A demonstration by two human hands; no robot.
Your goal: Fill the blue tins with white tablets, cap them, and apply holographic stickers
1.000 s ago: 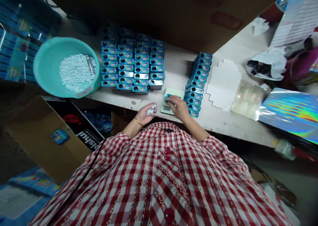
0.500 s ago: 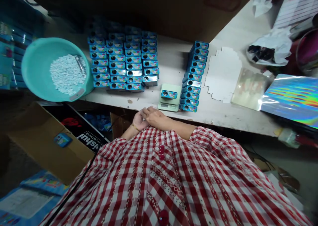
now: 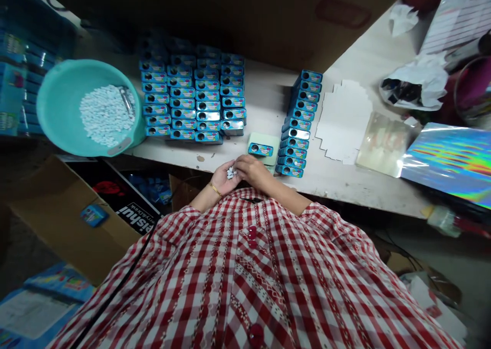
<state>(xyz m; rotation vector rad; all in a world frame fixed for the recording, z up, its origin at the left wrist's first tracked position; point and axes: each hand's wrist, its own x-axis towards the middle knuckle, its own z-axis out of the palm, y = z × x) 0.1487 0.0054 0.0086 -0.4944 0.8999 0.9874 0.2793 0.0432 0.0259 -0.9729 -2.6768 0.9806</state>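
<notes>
My left hand (image 3: 224,179), a bangle at its wrist, is cupped palm up around several small white candies (image 3: 230,172). Against it rests my right hand (image 3: 251,169), its fingers curled at the edge of the candies; whether they pinch one is hidden. Just beyond the hands a blue tin (image 3: 261,149) with a dark round hole lies on a pale green scale (image 3: 273,160), whose near part my right hand and forearm partly cover. To the left, a turquoise tub (image 3: 57,109) contains a heap of white candies (image 3: 102,115) and a metal scoop (image 3: 126,101).
Rows of blue tins (image 3: 182,103) stand left of the scale, with another column of tins (image 3: 295,129) to its right. A large cardboard box (image 3: 230,12) walls off the back. Cut white card (image 3: 343,121) and shiny sheets (image 3: 448,160) lie rightward. An open carton (image 3: 57,201) sits below the tub.
My hands have moved slightly up and apart, and the left palm has opened to view, showing the white candies. The tin on the scale stays put.
</notes>
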